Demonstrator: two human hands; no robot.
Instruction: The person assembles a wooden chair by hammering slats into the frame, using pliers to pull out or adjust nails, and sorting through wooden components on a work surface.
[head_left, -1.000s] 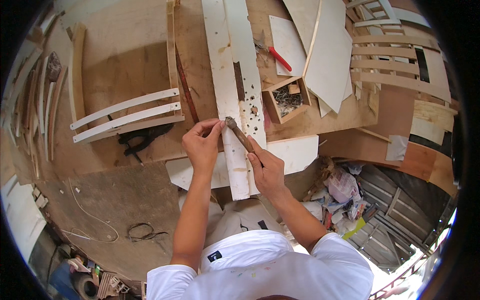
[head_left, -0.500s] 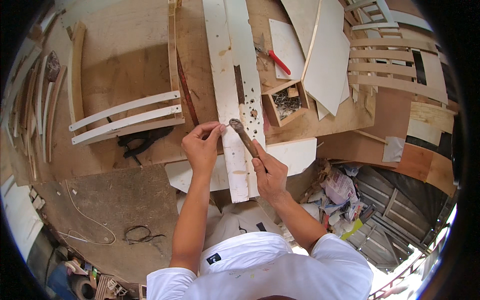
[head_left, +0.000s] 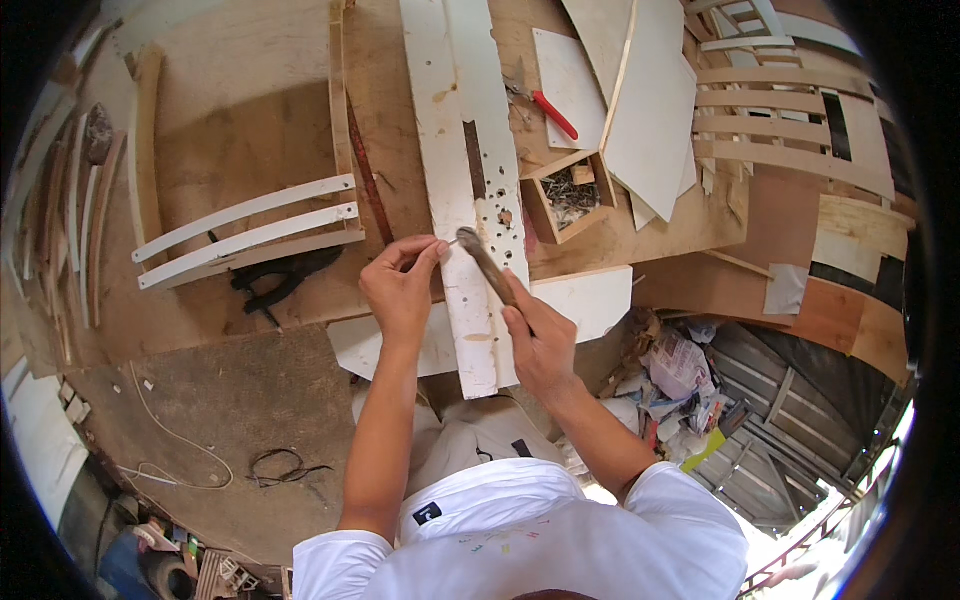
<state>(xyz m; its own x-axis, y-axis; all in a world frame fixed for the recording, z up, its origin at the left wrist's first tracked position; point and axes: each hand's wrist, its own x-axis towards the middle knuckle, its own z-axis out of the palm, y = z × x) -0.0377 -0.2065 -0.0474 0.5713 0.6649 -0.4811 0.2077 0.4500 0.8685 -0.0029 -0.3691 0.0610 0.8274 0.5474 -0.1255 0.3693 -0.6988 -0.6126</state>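
Note:
Between the fingertips of my left hand (head_left: 398,285) is a thin nail (head_left: 452,243), pinched over a long white wooden board (head_left: 462,325). My right hand (head_left: 541,340) is wrapped round the handle of a hammer (head_left: 491,274). The hammer's head is over the board, close beside the nail; whether they touch I cannot tell. Alongside runs a second white strip with several dark holes (head_left: 490,215) and a dark slot.
To the right stand a wooden box (head_left: 570,196) of nails, red-handled pliers (head_left: 550,112) and white panels (head_left: 650,130). On the left lie a slatted wooden frame (head_left: 250,225), a black clamp (head_left: 275,283) and several wood strips (head_left: 92,215). The workbench edge (head_left: 200,342) is close to me.
The hammer has shifted only slightly, and my left hand still pinches the nail. The whole view has moved a little, so the bench sits slightly further left.

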